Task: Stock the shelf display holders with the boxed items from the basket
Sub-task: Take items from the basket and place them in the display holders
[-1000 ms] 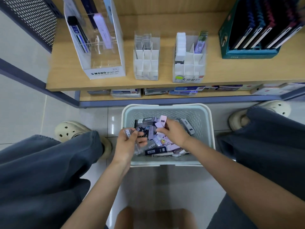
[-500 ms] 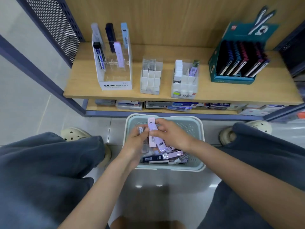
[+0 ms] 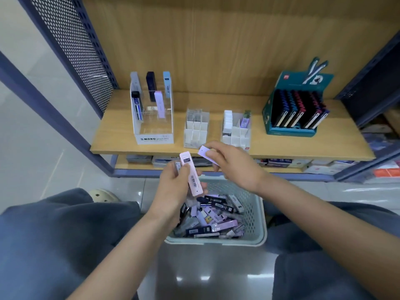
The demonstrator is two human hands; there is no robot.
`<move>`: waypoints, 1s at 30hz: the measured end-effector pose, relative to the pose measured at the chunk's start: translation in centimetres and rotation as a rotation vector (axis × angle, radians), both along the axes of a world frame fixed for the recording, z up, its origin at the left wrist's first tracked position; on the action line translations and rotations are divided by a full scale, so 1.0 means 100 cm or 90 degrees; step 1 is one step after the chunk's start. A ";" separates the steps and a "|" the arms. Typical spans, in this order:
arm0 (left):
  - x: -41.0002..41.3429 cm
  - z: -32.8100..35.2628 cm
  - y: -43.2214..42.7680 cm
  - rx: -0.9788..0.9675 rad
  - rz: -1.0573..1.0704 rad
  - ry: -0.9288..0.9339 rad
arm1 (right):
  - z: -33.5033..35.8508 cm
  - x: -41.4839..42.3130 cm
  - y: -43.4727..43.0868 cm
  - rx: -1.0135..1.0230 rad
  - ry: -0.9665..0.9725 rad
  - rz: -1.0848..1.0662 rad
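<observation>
Pink box (image 3: 191, 173): long and slim, barcode label facing us, held nearly upright above the basket's far rim. Left hand (image 3: 176, 191) grips it, fingers curled round the lower half, thumb on the near face. Edge of a second small box shows behind it in the same hand; we cannot tell more.

Lilac box (image 3: 207, 156): tilted, one end pointing up and left, level with the front edge of the shelf. Right hand (image 3: 237, 167) pinches it, thumb and fingers clamped on its sides. The two boxes are near each other but apart.

Basket (image 3: 216, 241): pale green, perforated walls, standing on the floor (image 3: 212, 271) between our knees and below both hands. Boxed items (image 3: 213, 216) lie loose in it, a mix of dark blue, lilac, pink and clear.

Shelf (image 3: 114, 135): wooden, just beyond the hands. Left to right we note:
- MONO holder (image 3: 154, 138), clear and tall, with a few upright boxes in it, mostly at the back.
- Middle holder (image 3: 195, 131), white grid, with clear boxes only in the back row.
- Right holder (image 3: 236, 134), white grid, with white boxes at back left and a purple one at back right. The right hand is closest to this one.
- Teal display box (image 3: 290, 131), well to the right, packed with dark items.

Lower shelf (image 3: 279, 164) holds flat packs. Perforated metal panel (image 3: 73, 46) closes off the left side.
</observation>
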State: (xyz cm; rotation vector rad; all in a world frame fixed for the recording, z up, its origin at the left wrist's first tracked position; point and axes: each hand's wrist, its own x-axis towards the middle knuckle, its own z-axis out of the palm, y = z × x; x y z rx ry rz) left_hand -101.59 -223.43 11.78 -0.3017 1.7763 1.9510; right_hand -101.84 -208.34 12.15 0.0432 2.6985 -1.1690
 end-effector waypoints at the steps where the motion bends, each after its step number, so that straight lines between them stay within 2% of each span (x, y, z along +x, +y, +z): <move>1: -0.005 0.006 -0.002 -0.012 0.000 0.003 | 0.004 -0.003 0.001 0.000 0.013 0.005; 7: -0.047 0.040 -0.012 -0.029 -0.024 -0.003 | 0.018 -0.034 -0.008 -0.100 0.071 0.049; 11: -0.074 0.052 -0.018 -0.061 -0.004 0.034 | 0.018 -0.046 -0.018 -0.147 0.149 -0.006; 15: -0.093 0.049 -0.019 -0.113 -0.024 0.089 | 0.014 -0.048 -0.024 -0.200 0.150 -0.063; 20: -0.104 0.045 -0.016 -0.112 -0.073 0.116 | 0.021 -0.062 -0.016 -0.261 0.157 -0.172; 22: -0.107 0.042 -0.016 -0.122 -0.104 0.122 | 0.026 -0.070 -0.013 -0.324 0.144 -0.205; 24: -0.107 0.039 -0.013 -0.121 -0.138 0.125 | 0.027 -0.075 -0.013 -0.394 0.116 -0.204; 28: -0.112 0.035 -0.008 -0.165 -0.169 0.178 | 0.024 -0.085 -0.018 -0.391 0.083 -0.164; 30: -0.117 0.035 -0.010 -0.173 -0.146 0.183 | 0.024 -0.092 -0.022 -0.413 0.088 -0.191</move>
